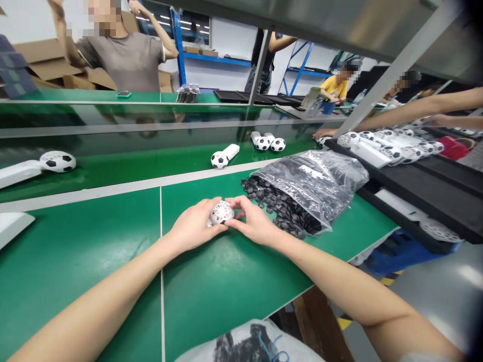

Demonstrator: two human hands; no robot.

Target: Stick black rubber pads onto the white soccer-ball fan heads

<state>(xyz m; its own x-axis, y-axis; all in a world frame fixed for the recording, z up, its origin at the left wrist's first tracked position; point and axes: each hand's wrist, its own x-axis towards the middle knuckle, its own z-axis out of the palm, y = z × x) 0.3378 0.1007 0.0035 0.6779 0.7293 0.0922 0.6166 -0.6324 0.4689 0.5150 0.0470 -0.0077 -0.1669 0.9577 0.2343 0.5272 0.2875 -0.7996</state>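
My left hand (195, 223) is closed around the left side of a white openwork ball part (221, 212) with a football pattern, just over the green table (211, 281). From the right, the fingertips and thumb of my right hand (253, 221) grip the same ball. Whether my right fingers also hold a small piece is hidden. Close by on the right, small black plastic pieces (287, 211) spill out of a clear plastic bag (313, 176).
Beyond the table edge, a green conveyor belt (143, 168) carries white-handled football-patterned items (219, 160). Black trays (426, 176) holding similar items stand at the right, where a co-worker's arm (411, 111) reaches in. A slanted metal post (396, 65) rises there. A person (128, 58) stands opposite.
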